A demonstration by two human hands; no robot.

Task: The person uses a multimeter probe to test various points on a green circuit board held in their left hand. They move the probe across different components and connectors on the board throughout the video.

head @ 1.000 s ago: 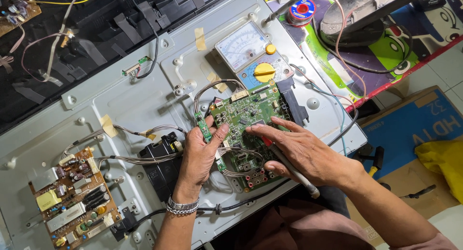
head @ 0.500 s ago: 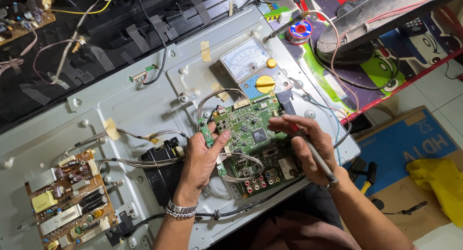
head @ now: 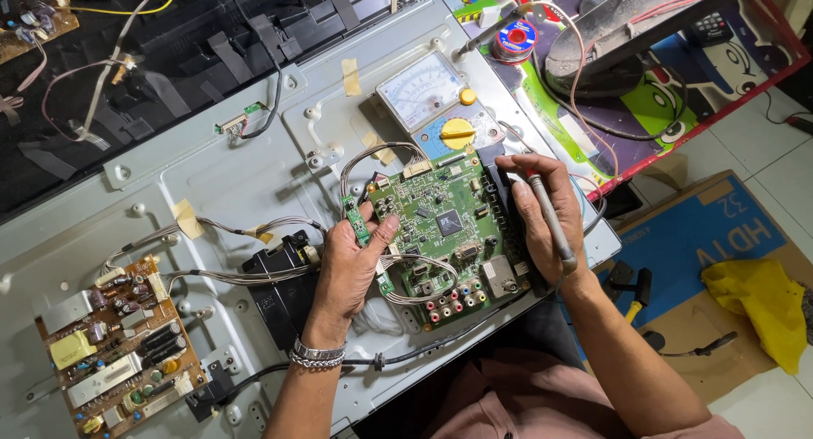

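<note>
Green board is lying between both hands on the metal panel. Left hand is pinching its left edge; right hand is gripping a grey probe lengthwise along the right edge.

Green circuit board, roughly square and populated side up, lying tilted on the grey metal panel, its row of coloured round jacks along the near edge. The left hand grips its left edge; the right hand grips its right edge, a grey slender tool lying across the fingers.
</note>
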